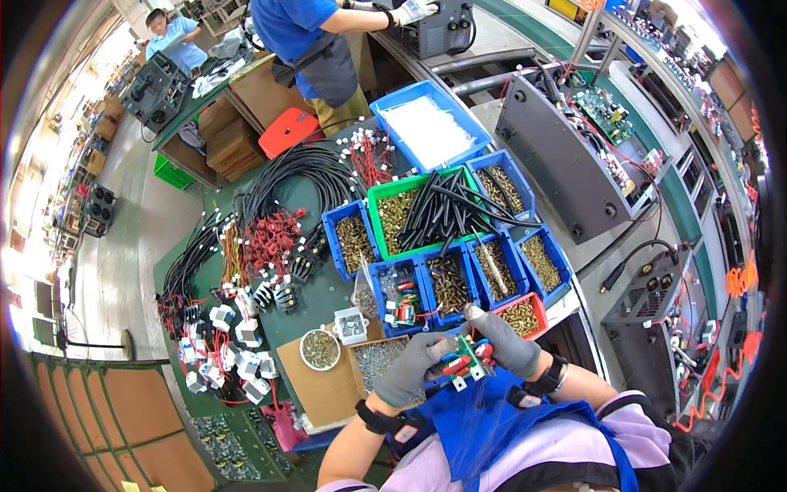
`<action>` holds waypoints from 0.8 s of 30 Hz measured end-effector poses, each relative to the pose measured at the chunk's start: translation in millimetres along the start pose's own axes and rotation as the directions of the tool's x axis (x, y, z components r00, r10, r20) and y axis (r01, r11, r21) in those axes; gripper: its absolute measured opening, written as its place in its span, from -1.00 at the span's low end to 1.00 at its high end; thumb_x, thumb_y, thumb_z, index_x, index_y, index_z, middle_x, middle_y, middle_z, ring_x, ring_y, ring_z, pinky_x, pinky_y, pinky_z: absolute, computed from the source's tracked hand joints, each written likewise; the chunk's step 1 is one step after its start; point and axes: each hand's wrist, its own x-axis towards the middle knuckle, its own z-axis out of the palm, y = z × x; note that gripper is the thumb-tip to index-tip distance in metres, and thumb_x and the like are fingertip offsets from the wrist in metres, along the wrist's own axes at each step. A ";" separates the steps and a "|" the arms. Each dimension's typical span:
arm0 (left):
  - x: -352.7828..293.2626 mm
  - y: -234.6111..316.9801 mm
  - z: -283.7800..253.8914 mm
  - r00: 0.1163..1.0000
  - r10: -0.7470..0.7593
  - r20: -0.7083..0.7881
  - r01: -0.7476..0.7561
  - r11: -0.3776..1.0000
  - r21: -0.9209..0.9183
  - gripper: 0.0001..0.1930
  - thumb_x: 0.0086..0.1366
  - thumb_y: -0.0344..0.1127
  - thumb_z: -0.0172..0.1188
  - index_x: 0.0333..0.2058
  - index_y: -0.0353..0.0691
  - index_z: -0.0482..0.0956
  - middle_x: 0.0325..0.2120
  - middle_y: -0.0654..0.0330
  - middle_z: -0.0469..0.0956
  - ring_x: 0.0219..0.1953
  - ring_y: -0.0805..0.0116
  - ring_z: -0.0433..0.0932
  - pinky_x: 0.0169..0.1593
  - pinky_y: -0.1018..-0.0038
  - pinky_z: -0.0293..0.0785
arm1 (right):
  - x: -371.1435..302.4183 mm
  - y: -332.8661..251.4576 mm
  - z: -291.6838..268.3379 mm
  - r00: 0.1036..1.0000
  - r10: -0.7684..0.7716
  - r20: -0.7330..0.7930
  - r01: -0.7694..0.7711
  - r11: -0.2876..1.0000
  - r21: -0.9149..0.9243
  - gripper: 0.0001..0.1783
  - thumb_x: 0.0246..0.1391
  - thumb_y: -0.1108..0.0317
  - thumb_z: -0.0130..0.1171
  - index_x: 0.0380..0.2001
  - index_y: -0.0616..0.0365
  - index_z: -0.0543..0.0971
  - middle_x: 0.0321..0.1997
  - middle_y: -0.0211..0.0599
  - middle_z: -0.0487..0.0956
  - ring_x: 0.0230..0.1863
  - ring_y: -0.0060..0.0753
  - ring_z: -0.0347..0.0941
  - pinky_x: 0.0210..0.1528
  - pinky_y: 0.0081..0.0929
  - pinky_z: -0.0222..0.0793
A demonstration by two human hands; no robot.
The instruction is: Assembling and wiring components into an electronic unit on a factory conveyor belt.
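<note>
Close to my body I hold a small green circuit board [470,358] with red and blue round components and metal tabs. My left hand [416,369], in a grey glove, is closed on the board's left side. On its other side, my gloved right hand [507,344] grips it with the fingers curled and the thumb raised. Just beyond the hands, a blue bin [382,287] contains similar small boards. Beside it, another blue bin [448,284] holds brass fittings, and a red bin [536,308] of brass parts stands near my right hand.
A green bin [379,215] carries black tubes; a blue tray [385,116] has white pieces. Black cables [283,176] and white connectors [246,332] cover the table's left. A white tub [320,349] of small parts sits on cardboard. Grey machines [549,156] line the right; a co-worker [303,41] stands ahead.
</note>
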 end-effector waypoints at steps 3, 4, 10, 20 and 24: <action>1.7 10.6 -7.5 0.986 -0.104 0.133 0.096 0.993 0.064 -0.59 0.23 -0.02 0.17 -0.28 -0.34 0.58 -0.58 0.38 0.46 -0.58 0.70 0.35 -0.58 0.73 0.15 | -4.6 -0.6 -0.6 0.994 0.102 -0.026 -0.101 0.994 0.038 -0.33 0.28 -0.13 -0.26 -0.51 0.27 0.51 -0.60 -0.22 0.42 -0.51 -0.36 0.32 -0.33 -0.45 0.28; -1.4 13.5 -6.9 0.985 -0.127 0.114 0.114 0.987 0.112 -0.60 0.20 -0.06 0.19 -0.27 -0.35 0.58 -0.59 0.36 0.47 -0.57 0.67 0.37 -0.55 0.70 0.20 | -4.9 -1.2 -1.9 0.969 -0.246 -0.026 0.233 0.944 -0.233 -0.41 0.27 -0.06 -0.20 -0.57 0.22 0.51 -0.65 -0.20 0.40 -0.57 -0.27 0.32 -0.42 -0.39 0.25; -18.4 30.5 9.8 0.990 0.144 0.002 -0.085 0.568 0.819 -0.65 0.09 -0.18 0.19 -0.33 -0.43 0.59 -0.56 0.08 0.57 -0.53 0.40 0.51 -0.44 0.55 0.38 | -0.5 -4.7 -6.0 0.732 -0.679 0.061 0.498 0.471 -0.728 -0.52 0.20 0.08 0.01 -0.74 0.11 0.45 -0.76 -0.17 0.29 -0.72 -0.09 0.27 -0.61 -0.21 0.14; 27.4 38.7 -41.4 0.854 0.357 -0.378 0.011 0.715 0.699 -0.58 0.11 -0.02 0.24 -0.35 -0.36 0.62 -0.45 0.03 0.63 -0.48 0.31 0.61 -0.45 0.44 0.42 | 14.2 -13.4 -26.8 0.958 -0.135 -0.254 0.062 0.959 -0.276 -0.33 0.28 -0.16 -0.21 -0.53 0.30 0.47 -0.67 -0.06 0.36 -0.59 -0.16 0.34 -0.49 -0.25 0.22; 36.3 32.7 -48.8 0.718 0.613 -0.330 0.155 0.322 0.934 -0.56 0.06 0.06 0.30 -0.31 -0.25 0.65 -0.46 0.08 0.62 -0.47 0.27 0.58 -0.39 0.37 0.43 | 18.9 -12.3 -21.3 0.893 -0.426 -0.148 0.314 0.823 -0.474 -0.37 0.26 -0.15 -0.20 -0.50 0.25 0.46 -0.61 0.06 0.39 -0.53 0.16 0.32 -0.45 -0.15 0.23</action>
